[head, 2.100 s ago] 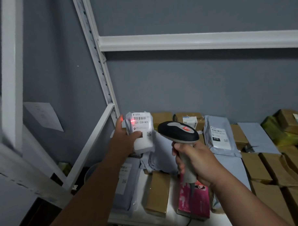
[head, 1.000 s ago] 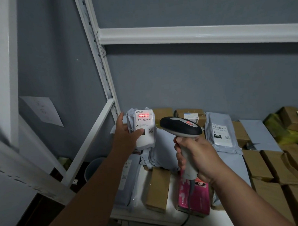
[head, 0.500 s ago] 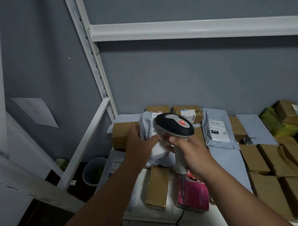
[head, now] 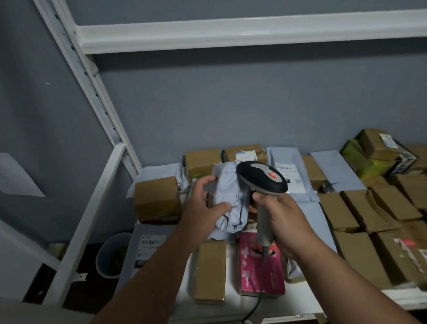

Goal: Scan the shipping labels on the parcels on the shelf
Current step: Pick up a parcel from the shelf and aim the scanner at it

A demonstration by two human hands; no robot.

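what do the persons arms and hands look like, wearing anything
Both forearms are bare as far as the frame shows; no sleeve reaches into view. The left hand and the right hand wear no gloves, and no ring, watch or wristband shows on the fingers or wrists. The dim light hides finer detail.

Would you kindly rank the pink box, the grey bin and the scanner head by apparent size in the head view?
1. Pink box, largest.
2. Grey bin, though it sits farther away, on the floor.
3. Scanner head, smallest, despite being nearest the camera.
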